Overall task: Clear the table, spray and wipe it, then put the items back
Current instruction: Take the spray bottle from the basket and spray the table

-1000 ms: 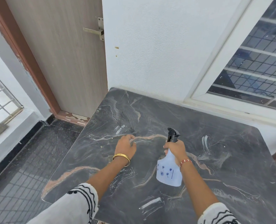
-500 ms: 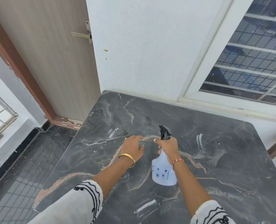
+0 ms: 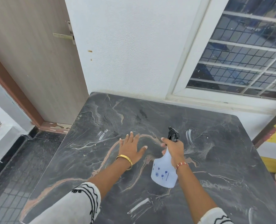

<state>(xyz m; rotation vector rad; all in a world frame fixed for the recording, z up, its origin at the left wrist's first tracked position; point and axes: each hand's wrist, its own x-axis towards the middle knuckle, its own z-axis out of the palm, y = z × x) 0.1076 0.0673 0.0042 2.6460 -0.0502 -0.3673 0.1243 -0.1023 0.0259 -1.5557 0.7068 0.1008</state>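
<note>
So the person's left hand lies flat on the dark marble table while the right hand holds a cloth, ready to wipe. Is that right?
Not quite. The head view shows the right hand holding a spray bottle with a black trigger head, not a cloth. No cloth is in view. The rest stands: the left hand lies flat, fingers spread, on the dark marble table.

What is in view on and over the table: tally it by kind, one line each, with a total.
Spray bottles: 1, spray bottle, held over the table
Hands: 2, left hand and right hand
Wrist bands: 2, gold bangle and red and white bracelet
Total: 5
</note>
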